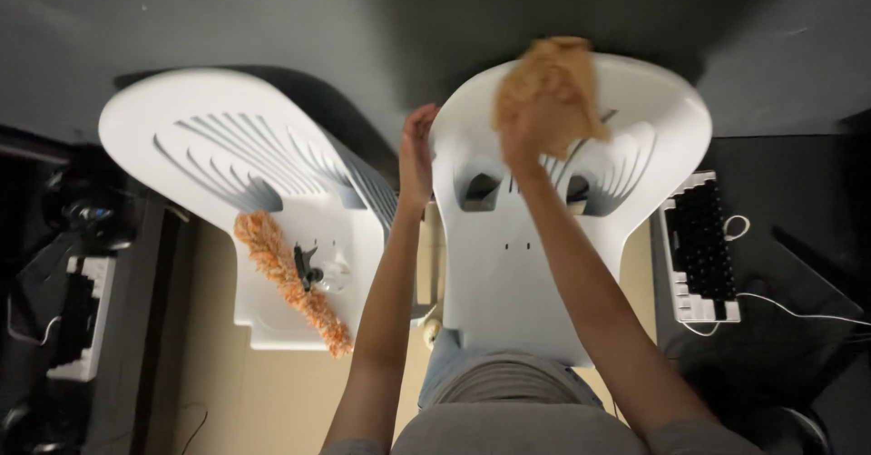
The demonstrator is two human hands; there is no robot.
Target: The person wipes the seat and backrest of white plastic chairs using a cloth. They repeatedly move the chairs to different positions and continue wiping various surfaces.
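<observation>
- While the back of a white plastic chair (508, 264) is rubbed, an orange cloth (552, 83) is seen bunched under the right hand (531, 133), whose fingers are closed into the fabric and pressed flat against the far, upper part of the backrest.
- The left hand (417, 151) is laid on the left edge of the same backrest, fingers held together and curled over the rim, so the chair is steadied.
- A second white chair (263, 192) is seen to the left, just beside the first; on its seat an orange duster (290, 278) is laid diagonally, with a clear spray bottle (319, 272) touching it.
- At the right edge a keyboard with dark keys (700, 246) is seen on a dark desk (798, 237), its white cable looped beside it; dark equipment is only half made out at far left.
- Judged from the single head view, the wiping would be done best with the cloth kept flat and firmly pressed, passes overlapped from the top rim down toward the slotted openings, and the rim grip held so the chair is not tipped.
</observation>
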